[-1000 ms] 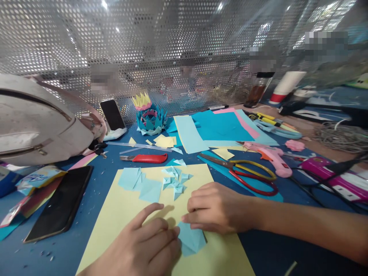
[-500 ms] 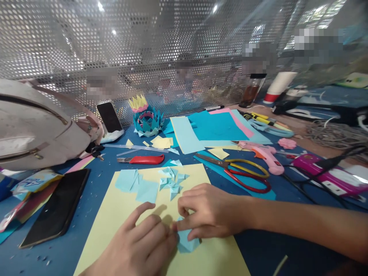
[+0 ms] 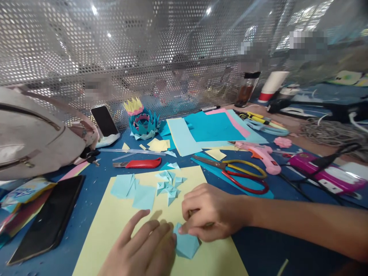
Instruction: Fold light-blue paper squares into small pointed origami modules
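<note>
A small piece of light blue folded paper (image 3: pixel 187 244) lies on a pale yellow sheet (image 3: pixel 100 234). My right hand (image 3: pixel 211 212) has its fingers curled together, with fingertips at the paper's upper right edge. My left hand (image 3: pixel 143 245) rests at the paper's left edge, its fingers stretched out and the index finger apart; its thumb is hidden. Farther up the sheet lie flat light blue paper squares (image 3: pixel 143 196) and several small folded light blue triangles (image 3: pixel 168 186).
Scissors (image 3: pixel 224 166), a red cutter knife (image 3: pixel 143 163) and a pink glue gun (image 3: pixel 263 153) lie beyond the sheet. A paper lotus (image 3: pixel 143 124) stands by the perforated panel. Phones (image 3: pixel 47 220), a bag (image 3: pixel 37 134) and a power strip (image 3: pixel 322 172) lie at the sides.
My right fingers have drawn back toward the paper's upper right edge, so more of it shows. My left hand has shifted slightly down and its fingers have straightened.
</note>
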Motion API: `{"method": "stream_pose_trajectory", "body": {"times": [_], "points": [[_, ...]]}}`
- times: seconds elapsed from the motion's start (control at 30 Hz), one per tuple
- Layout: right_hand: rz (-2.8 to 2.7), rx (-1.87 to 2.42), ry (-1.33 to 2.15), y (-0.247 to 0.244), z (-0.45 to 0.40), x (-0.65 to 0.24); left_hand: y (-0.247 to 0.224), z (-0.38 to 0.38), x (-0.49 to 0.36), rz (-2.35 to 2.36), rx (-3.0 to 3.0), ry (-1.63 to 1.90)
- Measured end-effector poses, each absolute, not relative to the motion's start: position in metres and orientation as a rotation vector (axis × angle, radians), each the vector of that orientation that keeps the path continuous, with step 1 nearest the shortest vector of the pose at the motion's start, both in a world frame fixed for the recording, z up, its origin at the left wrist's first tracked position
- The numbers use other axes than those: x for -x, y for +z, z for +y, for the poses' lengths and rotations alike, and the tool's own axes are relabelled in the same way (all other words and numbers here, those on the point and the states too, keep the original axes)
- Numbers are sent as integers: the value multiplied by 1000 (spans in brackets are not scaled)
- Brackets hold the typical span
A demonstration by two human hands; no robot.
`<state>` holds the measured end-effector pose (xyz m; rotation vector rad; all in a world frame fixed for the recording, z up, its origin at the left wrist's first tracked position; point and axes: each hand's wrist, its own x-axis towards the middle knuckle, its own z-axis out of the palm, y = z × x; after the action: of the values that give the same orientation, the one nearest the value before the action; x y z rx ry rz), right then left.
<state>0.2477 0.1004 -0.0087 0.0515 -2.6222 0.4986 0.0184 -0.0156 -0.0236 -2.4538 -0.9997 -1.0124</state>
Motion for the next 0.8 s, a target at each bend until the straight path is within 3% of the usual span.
{"method": "stream_pose_trajectory", "body": {"times": [0.13, 0.5, 0.8], "points": [[-2638, -58, 505, -8, 101, -248, -19, -25, -15, -1023, 2550, -785], [-2577, -110, 511, -4, 103, -246, -18, -27, -12, -953, 2559, -656], [-2489, -116, 669, -4, 106, -248, -19, -30, -20, -1025, 2509, -795]]}}
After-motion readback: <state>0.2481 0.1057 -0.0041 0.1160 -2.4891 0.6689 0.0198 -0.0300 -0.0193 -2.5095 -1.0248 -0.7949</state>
